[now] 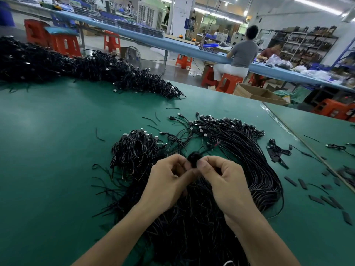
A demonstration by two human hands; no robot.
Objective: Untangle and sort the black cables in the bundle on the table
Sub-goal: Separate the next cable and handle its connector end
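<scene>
- Step in hand, I'd say: teasing one small tangled wad (193,160) loose, held just above the near bundle (192,223).
- Left grip (171,182) is pinched on the wad's left side with thumb and fingers, and right grip (226,181) pinches the right side. Both are clenched on it. The wad's blurry, so I can't tell if it's a real knot or just a wound-up coil.
- A thin lead (207,149) runs from the wad toward the far right. I can't make out where it ends.
- The bundle sits mid-counter (57,150), right under both wrists, with loose ends poking out to the left.
- Far-left of the hands there's a pile (134,150) of looped cables. Far-right there's a fan (249,150) of straight ones, plugs lined up at the far end. My guess is that's the sorted lot.
- A big heap (86,68) lies along the far left edge, well apart. Short black strips (317,199) are scattered on the right.
- Next move, probably: ease the two grips apart to open the wad, find the plug end, draw the cable out straight and lay it beside the fan.
- That calls for a light pull. Yanking would likely cinch it tighter or drag neighbours up out of the bundle.
- Plenty left in that bundle, so it looks nowhere near done.
</scene>
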